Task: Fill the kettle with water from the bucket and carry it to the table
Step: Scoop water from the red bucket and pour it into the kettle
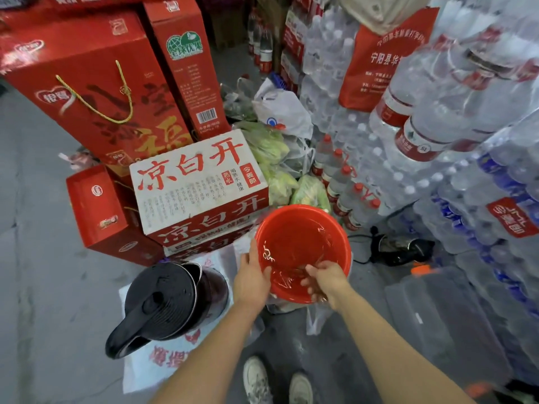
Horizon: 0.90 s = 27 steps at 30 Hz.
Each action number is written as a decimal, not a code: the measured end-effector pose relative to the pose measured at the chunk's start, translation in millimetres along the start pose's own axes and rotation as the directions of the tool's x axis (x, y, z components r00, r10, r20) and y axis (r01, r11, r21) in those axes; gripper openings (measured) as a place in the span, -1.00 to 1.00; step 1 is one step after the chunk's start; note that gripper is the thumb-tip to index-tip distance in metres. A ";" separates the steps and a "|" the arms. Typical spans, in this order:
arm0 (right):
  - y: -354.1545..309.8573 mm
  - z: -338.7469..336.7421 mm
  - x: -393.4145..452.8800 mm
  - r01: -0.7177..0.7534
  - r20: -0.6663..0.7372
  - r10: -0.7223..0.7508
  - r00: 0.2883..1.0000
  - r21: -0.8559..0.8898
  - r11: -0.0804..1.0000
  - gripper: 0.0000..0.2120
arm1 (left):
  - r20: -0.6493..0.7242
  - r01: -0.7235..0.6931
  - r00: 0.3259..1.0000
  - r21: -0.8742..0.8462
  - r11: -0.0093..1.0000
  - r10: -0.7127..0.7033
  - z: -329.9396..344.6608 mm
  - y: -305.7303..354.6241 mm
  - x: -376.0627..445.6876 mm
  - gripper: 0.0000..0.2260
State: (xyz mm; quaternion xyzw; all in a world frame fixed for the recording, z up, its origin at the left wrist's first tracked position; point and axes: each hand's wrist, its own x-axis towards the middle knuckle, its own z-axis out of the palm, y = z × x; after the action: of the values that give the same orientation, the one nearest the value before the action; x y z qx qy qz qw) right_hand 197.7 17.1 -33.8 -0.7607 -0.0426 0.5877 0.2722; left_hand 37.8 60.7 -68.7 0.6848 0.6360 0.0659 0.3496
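Note:
A red bucket (303, 228) holding clear water stands on the floor at centre. My left hand (253, 275) grips its near left rim, thumb over the edge. My right hand (325, 279) reaches over the near right rim with its fingers dipped in the water; whether it holds the rim is unclear. A black kettle (172, 301) with its lid hinged open and handle toward the lower left rests on a white printed bag (163, 363) just left of the bucket.
Red gift boxes (96, 91) and a white-and-red carton (201, 185) stack behind the kettle. Shrink-wrapped water bottles (437, 135) wall the right side. A black kettle base with cord (399, 249) lies right of the bucket. My shoes (277, 380) are below.

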 end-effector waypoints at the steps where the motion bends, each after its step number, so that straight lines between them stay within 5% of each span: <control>1: 6.3 1.1 -2.5 0.061 -0.035 -0.061 0.998 0.003 0.998 -0.86 | -0.003 0.000 1.000 -0.004 1.000 0.000 0.1 -1.3 -0.1 -0.32; 5: 38.0 -6.3 -16.1 0.253 -0.054 -0.249 0.967 0.076 0.964 -0.77 | 0.004 -0.014 1.000 0.007 1.000 0.014 -1.0 -3.0 -2.5 -0.32; 10: 65.8 -31.8 -34.4 0.296 -0.038 -0.295 0.955 0.199 0.934 -0.49 | -0.005 -0.037 0.999 0.055 0.998 0.037 -3.6 -4.4 -3.9 -0.34; 27: 75.5 -63.4 -79.1 0.415 -0.002 -0.428 0.904 0.246 0.876 -0.50 | -0.020 -0.116 0.992 0.282 0.952 0.127 -17.5 -0.5 -21.7 -0.47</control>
State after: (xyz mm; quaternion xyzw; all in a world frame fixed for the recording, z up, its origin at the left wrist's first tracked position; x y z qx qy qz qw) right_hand 212.5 -100.4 10.2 -0.6788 -0.1432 0.5349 0.4824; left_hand 24.1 47.7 -48.2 0.7638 0.6021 0.0097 0.2325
